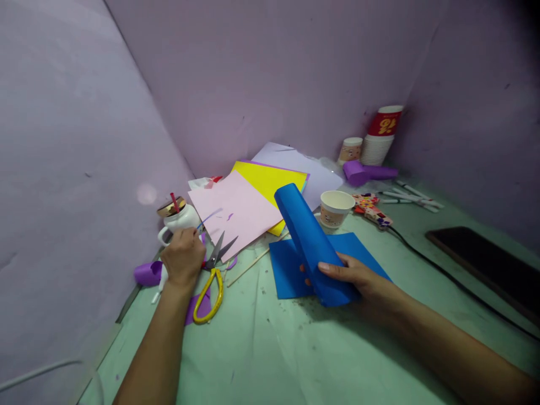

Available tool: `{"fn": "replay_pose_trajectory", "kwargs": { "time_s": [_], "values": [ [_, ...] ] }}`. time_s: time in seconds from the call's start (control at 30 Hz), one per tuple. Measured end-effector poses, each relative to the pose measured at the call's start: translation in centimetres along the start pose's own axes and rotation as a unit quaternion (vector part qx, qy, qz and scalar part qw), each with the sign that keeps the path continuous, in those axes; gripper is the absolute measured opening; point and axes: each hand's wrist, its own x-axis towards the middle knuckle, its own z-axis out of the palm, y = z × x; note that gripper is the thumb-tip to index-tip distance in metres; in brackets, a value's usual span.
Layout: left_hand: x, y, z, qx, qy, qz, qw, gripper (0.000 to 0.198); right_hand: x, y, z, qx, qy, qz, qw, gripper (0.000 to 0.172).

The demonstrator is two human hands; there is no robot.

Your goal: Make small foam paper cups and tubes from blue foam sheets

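My right hand (358, 284) is wrapped round a rolled sheet of blue paper (310, 242), thumb on top, its far end raised and tilted left. Under it lies a flat blue sheet (291, 273). On the left, my left hand (183, 259) is closed beside a white mug (185, 216). A thin blue paper strip (210, 215) sticks out from its fingertips over the pink sheet (236, 208); what the palm covers is hidden. Just right of that hand lie scissors (217, 281) with yellow handles and blades apart, partly over purple paper scraps (202, 306).
Yellow paper (274, 180) and pale sheets lie at the back. A paper cup (336, 208) stands behind the roll. At right are stacked cups (377, 149), purple rolls (369, 172), white sticks (411, 196), a patterned corded tool (373, 211) and a phone (489, 261). Walls enclose the table.
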Motion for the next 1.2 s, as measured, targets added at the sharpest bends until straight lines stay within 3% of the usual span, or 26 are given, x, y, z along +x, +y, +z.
{"fn": "replay_pose_trajectory", "kwargs": {
  "time_s": [0.13, 0.3, 0.4, 0.53, 0.7, 0.9, 1.07, 1.2],
  "values": [
    [-0.4, -0.2, -1.0, -0.013, -0.091, -0.012, 0.996, 0.040, -0.4, -0.3, 0.2, 0.000, 0.005, -0.001, 1.000, 0.061],
    [-2.9, -1.1, -3.3, -0.025, -0.312, 0.052, 0.948, 0.011, -0.5, -0.4, 0.2, 0.003, -0.005, -0.010, 1.000, 0.052],
    [-3.8, -0.8, -3.4, 0.000, -0.363, 0.052, 0.930, 0.005, -0.2, -0.4, 0.2, 0.003, -0.003, -0.008, 1.000, 0.052],
    [-3.7, -0.5, -2.7, 0.015, -0.365, 0.016, 0.931, 0.008, -0.1, -0.5, 0.1, -0.002, 0.000, -0.012, 1.000, 0.056],
    [-3.3, -1.2, -2.3, -0.019, -0.349, 0.021, 0.937, 0.010, -0.2, -0.3, 0.1, -0.008, 0.005, -0.020, 1.000, 0.060],
    [-3.3, -1.5, -2.0, -0.067, -0.318, -0.002, 0.946, 0.009, -0.1, -0.1, 0.0, -0.005, -0.001, -0.025, 1.000, 0.054],
    [-3.1, -2.1, -2.3, -0.174, -0.251, -0.040, 0.951, 0.012, -0.1, -0.1, 0.0, -0.015, -0.003, -0.030, 0.999, 0.053],
    [-3.2, -2.7, -3.4, -0.319, -0.213, -0.047, 0.922, 0.020, -0.2, -0.2, 0.1, -0.013, -0.009, -0.034, 0.999, 0.046]
  ]
}}
